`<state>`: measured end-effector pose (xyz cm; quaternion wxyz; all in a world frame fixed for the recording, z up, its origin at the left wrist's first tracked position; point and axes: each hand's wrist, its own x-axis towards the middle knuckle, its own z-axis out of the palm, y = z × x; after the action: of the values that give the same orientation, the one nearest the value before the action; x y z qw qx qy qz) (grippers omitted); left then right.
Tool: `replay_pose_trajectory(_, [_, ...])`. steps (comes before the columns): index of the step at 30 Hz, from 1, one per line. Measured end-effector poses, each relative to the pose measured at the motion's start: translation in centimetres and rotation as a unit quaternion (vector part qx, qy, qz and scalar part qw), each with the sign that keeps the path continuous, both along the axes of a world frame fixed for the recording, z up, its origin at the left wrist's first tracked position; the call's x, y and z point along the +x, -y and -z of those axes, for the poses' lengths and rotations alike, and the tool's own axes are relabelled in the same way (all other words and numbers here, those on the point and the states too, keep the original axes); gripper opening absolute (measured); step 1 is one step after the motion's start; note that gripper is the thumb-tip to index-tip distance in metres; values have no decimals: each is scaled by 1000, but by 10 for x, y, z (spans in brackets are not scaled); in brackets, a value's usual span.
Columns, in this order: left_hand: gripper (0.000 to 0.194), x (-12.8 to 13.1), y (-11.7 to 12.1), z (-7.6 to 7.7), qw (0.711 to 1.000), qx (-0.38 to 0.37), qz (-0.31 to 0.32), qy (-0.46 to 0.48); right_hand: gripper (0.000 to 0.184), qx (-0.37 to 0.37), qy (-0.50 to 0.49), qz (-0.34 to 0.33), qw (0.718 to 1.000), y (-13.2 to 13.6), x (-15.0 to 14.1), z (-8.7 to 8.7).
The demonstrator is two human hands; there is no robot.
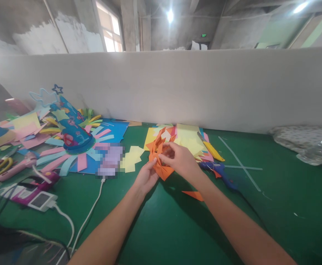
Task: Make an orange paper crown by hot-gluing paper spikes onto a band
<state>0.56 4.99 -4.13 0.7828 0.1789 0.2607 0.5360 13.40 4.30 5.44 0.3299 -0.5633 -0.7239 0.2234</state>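
Both hands are at an orange folded-paper piece [162,171] with pointed parts, held above the green table. My left hand [147,176] grips its lower left side, thumb pressed on the front. My right hand [179,160] is closed at its right side, thumb and index finger bent together against the folds; part of the paper is hidden behind the fingers. A loose orange paper triangle [193,195] lies on the table under my right forearm. Behind the held piece are stacked pale yellow paper sheets [190,138].
To the right lie a yellow utility knife [214,151], a blue glue gun [224,176] with a cord, and a clear plastic bottle [315,151]. Blue cone hats [74,129], paper strips, a white power strip [39,200] and cables occupy the left. A white partition [161,88] stands behind.
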Motion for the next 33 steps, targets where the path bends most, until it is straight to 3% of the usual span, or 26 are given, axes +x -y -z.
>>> replay_pose_trajectory(3, [12,-6,-6,0,998,-23,-59,-21,34,13,-12,11,1000,7,11,-9])
replay_pose_trajectory(8, [20,-15,-11,0,986,9,-115,-117,14,27,6,37,999,23,46,-14])
replay_pose_trajectory(12, [25,-19,-13,1,970,43,-162,-174,20,-31,46,80,995,30,86,-3])
replay_pose_trajectory(17, [26,-22,-15,0,943,5,-263,-203,28,-75,83,156,981,35,125,16])
replay_pose_trajectory(21, [46,-23,-11,-4,962,12,-229,-152,28,-78,136,193,969,38,144,30])
replay_pose_trajectory(25, [71,-21,-6,-6,960,64,-188,-197,16,-54,157,257,952,38,165,42])
replay_pose_trajectory(30, [76,-21,-7,-3,948,75,-171,-257,21,-89,149,272,946,36,180,48])
replay_pose_trajectory(33, [74,-23,-9,1,948,71,-176,-256,23,-70,144,268,950,36,178,48])
